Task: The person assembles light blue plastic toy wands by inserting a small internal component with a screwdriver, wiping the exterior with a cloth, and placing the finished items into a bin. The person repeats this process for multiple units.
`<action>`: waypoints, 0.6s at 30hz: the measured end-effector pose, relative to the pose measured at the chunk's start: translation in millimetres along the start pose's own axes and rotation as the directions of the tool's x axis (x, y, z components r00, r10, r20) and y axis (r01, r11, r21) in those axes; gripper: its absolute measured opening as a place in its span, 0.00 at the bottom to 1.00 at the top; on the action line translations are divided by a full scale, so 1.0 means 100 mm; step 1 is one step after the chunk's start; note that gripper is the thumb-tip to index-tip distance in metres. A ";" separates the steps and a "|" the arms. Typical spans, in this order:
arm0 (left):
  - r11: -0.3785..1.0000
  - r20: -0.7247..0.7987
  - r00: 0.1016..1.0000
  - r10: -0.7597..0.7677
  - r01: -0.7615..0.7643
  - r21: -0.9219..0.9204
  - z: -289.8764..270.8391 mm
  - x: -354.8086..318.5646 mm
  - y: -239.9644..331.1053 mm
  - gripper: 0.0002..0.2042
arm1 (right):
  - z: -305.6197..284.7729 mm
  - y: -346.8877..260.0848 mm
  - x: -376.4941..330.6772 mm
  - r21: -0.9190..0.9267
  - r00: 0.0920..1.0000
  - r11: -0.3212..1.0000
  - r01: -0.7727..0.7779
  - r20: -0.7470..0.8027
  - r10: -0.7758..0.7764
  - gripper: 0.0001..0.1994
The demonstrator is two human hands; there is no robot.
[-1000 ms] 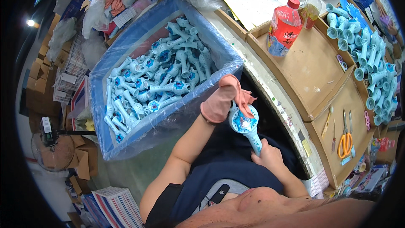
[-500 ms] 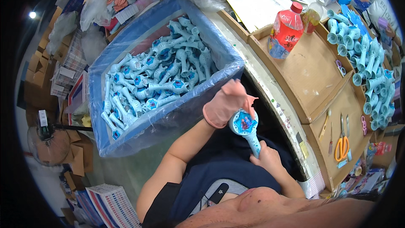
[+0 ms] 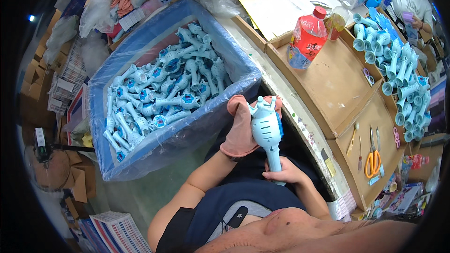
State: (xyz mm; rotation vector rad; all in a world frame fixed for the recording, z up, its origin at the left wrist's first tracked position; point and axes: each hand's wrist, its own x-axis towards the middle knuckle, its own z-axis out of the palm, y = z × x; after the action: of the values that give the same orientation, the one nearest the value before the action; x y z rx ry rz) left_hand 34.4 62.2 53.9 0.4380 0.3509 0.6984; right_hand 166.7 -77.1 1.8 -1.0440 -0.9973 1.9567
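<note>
In front of my body I hold a light blue toy wand [image 3: 266,131], upright, its crown-shaped tip up and the slotted back of its round head toward the camera. My left hand [image 3: 239,133], in a loose pink glove, lies around the head from the left and behind; pink also shows past its right edge. Most of its fingers are hidden behind the head. Lower down, my bare right hand [image 3: 286,172] is closed around the handle. Left of my hands, a blue bin [image 3: 176,140] lined with clear plastic holds a heap of similar wands [image 3: 164,84].
On the workbench at right are cardboard trays [image 3: 323,84] with a red-labelled bottle [image 3: 307,37], orange-handled scissors [image 3: 372,159] and small tools. Light blue handle parts [image 3: 398,65] are piled beyond. A fan [image 3: 51,159] and stacked cartons stand left. Another person [image 3: 408,0] is at far right.
The wand has been turned from its picture face to its slotted back and raised upright. My left hand has come from above the head to its left side. The view has shifted slightly.
</note>
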 end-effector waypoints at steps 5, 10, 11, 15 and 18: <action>0.977 -0.041 0.993 0.114 -0.105 0.186 0.11 -0.12 -0.01 0.31 | 0.06 -0.03 0.05 0.104 0.998 0.995 0.004 -0.064 0.002 0.10; 0.974 0.126 0.980 0.156 -0.174 0.146 0.18 -0.13 -0.01 0.29 | 0.13 -0.07 0.12 0.058 0.995 0.998 -0.013 -0.097 0.019 0.12; 0.999 0.278 0.960 0.035 -0.037 0.004 0.18 -0.11 -0.02 0.32 | 0.16 -0.10 0.13 0.014 0.989 0.995 -0.097 -0.112 0.098 0.13; 0.907 0.020 0.975 0.221 -0.214 0.363 0.15 -0.09 -0.03 0.36 | 0.19 -0.36 0.05 -0.673 0.872 0.732 0.101 -0.294 -0.391 0.22; 0.840 0.064 0.980 0.187 -0.193 0.507 0.11 -0.16 -0.02 0.33 | 0.17 -0.66 -0.02 -0.758 0.491 0.546 0.356 -0.345 -0.800 0.19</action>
State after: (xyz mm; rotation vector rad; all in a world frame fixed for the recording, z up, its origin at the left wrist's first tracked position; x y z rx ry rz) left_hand 28.4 47.1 64.8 0.9972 0.4883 0.7942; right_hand 167.1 -52.9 65.9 -1.3241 -1.3364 0.5168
